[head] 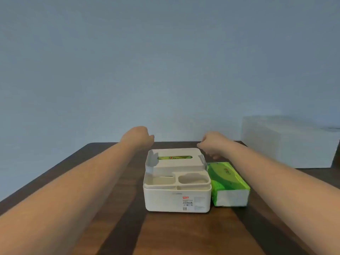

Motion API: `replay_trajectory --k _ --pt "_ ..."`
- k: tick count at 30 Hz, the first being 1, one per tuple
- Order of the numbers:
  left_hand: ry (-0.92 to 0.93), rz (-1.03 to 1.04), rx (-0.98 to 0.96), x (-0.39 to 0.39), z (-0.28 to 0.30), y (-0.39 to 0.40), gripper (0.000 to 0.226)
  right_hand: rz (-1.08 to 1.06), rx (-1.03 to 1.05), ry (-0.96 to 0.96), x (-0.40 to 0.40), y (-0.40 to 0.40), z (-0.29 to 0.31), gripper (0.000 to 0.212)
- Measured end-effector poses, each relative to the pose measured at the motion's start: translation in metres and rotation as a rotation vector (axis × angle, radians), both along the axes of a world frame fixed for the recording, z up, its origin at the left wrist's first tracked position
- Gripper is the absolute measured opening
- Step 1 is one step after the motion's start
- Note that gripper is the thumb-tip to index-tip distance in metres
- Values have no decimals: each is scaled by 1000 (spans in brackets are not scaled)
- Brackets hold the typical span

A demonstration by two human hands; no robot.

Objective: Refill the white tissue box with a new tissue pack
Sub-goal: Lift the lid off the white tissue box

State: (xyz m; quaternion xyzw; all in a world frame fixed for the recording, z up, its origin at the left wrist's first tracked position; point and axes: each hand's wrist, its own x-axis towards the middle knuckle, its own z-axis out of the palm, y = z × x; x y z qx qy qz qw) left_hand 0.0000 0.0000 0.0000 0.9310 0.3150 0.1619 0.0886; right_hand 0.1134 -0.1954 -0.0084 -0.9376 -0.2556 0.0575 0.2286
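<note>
The white tissue box (176,198) stands in the middle of the dark wooden table (184,234). Its raised lid (175,161) has a slot through which something green shows. The front part holds shallow empty compartments. A green tissue pack (229,183) lies flat on the table, touching the box's right side. My left hand (138,138) hovers past the box's far left corner, fingers curled, holding nothing. My right hand (214,144) hovers at the far right corner, just above the pack's far end, fingers curled too.
A large white block (288,142) sits at the back right, at the table's far right edge. A plain blue-grey wall stands behind the table. Both forearms stretch over the table on either side of the box.
</note>
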Motion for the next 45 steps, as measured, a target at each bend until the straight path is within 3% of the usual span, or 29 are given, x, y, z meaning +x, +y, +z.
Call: replay_trajectory --k 8,13,18,25,30,35,45 --pt "0 -53 -475 -25 -31 9 14 -47 -161 77 -20 0 -12 15" --pt "-62 -57 -442 -22 -44 2 15 -81 -274 63 -28 2 -10 19" --pt "-66 13 -403 -25 -38 -6 25 -131 -60 90 -30 6 -10 16" --pt "-181 53 -643 -24 -41 -2 24 -153 19 101 -31 10 -14 7" --pt "-244 59 -720 -34 -30 5 25 -171 145 68 -26 12 -13 25" --pt "-380 54 -813 -45 -21 18 22 -177 291 -60 -31 22 -5 27" --pt "-471 140 -797 -94 -25 74 14 -65 128 -9 -67 83 8 9"
